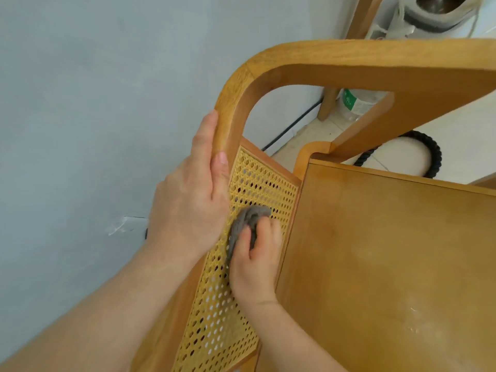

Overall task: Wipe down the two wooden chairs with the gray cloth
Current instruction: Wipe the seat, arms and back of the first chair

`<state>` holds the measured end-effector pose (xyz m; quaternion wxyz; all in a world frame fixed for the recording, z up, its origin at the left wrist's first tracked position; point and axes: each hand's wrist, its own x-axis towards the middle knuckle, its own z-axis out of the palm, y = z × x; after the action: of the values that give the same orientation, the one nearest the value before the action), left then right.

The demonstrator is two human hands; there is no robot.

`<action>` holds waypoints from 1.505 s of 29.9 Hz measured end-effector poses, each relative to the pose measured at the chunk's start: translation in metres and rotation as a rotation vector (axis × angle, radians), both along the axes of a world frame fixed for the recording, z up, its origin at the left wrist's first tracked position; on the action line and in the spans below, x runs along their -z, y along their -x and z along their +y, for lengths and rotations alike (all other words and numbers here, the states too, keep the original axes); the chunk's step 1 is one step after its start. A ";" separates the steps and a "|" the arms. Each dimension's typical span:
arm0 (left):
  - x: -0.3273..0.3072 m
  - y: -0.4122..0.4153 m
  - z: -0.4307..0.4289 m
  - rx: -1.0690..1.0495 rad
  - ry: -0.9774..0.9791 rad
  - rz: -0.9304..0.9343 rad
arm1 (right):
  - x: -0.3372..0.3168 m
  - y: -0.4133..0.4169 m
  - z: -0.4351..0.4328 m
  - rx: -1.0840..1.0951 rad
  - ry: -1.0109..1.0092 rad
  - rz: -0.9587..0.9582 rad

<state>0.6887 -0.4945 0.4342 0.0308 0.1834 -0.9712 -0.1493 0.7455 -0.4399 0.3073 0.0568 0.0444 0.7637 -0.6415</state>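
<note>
A wooden chair fills the right half of the head view, with a curved armrest frame and a woven cane back panel. My left hand grips the upright part of the frame at the left, thumb on the inner side. My right hand presses a bunched gray cloth against the cane panel, just below the left hand. Only one chair shows clearly; a second wooden leg stands behind it.
A pale blue-grey wall runs close along the left. Behind the chair are a plastic bottle, a black cable on the floor, a black rope loop and a grey-white appliance at the top right.
</note>
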 end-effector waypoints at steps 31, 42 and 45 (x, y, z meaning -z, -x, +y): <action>0.000 0.000 -0.005 0.005 -0.028 0.080 | -0.032 0.086 -0.024 0.178 0.114 0.231; 0.001 -0.001 -0.002 -0.009 -0.035 0.067 | -0.032 0.054 -0.015 0.171 0.495 -0.121; 0.000 -0.001 -0.003 -0.042 -0.052 0.046 | -0.036 0.048 -0.022 0.061 0.376 0.205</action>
<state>0.6894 -0.4974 0.4342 0.0512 0.2008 -0.9620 -0.1780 0.6971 -0.4616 0.3436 -0.0332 -0.0094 0.6307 -0.7753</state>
